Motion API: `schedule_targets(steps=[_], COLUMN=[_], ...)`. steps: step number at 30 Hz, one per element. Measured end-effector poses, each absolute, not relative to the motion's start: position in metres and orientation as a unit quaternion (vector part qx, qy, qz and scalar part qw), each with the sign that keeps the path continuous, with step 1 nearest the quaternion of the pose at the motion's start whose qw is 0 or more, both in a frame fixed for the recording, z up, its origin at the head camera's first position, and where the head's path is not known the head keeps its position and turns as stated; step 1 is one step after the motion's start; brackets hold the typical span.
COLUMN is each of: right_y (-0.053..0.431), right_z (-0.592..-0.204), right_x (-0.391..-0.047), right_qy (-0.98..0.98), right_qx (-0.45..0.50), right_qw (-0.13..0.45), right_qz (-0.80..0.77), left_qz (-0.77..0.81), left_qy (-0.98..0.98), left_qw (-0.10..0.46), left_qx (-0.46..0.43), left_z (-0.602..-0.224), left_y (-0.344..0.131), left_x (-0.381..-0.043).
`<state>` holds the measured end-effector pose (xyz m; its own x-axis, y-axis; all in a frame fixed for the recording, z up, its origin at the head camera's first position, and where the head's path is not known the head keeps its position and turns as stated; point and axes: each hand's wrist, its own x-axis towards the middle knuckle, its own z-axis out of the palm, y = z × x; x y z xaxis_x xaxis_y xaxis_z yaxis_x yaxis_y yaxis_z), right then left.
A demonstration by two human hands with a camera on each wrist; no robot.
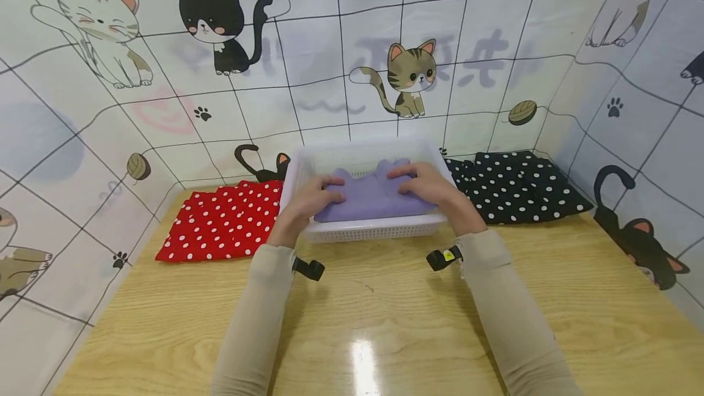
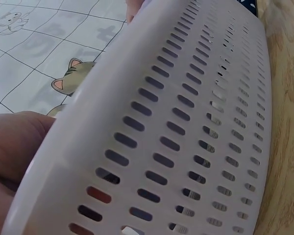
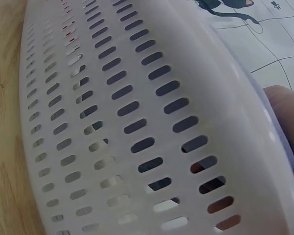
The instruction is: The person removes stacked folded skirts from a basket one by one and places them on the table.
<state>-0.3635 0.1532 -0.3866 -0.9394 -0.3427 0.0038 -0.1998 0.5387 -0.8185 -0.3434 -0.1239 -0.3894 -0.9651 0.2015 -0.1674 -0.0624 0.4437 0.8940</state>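
Observation:
A soft lavender cloth [image 1: 365, 200], folded with rounded bumps along its back edge, lies in a white plastic basket [image 1: 379, 225]. My left hand [image 1: 312, 198] reaches over the basket's front left and pinches the cloth's left side between thumb and fingers. On the other side, my right hand [image 1: 431, 188] grips the cloth near its right bump, thumb and forefinger pointing inward. The left wrist view is filled by the basket's slotted wall [image 2: 166, 117], with part of the left hand [image 2: 14, 152] behind the rim. Fingers of the right hand [image 3: 289, 117] show past the rim in the right wrist view.
A red polka-dot cloth [image 1: 225, 219] lies folded left of the basket, and a black polka-dot cloth [image 1: 517, 191] lies to its right. They rest on a wooden table [image 1: 368, 298]. Behind stands a wall covering [image 1: 319, 78] printed with cats and grid lines.

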Motion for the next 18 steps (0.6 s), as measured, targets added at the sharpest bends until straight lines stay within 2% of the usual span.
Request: schedule_targets(steps=[18], right_y=[0.160], right_z=[-0.354], right_x=[-0.342], right_qy=[0.847], right_qx=[-0.139], right_qw=[0.047], right_qz=[-0.512], left_qz=[0.526], left_qy=[0.845], left_qw=[0.056], left_qx=[0.078], left_z=[-0.363], left_y=[-0.116], left_x=[-0.329])
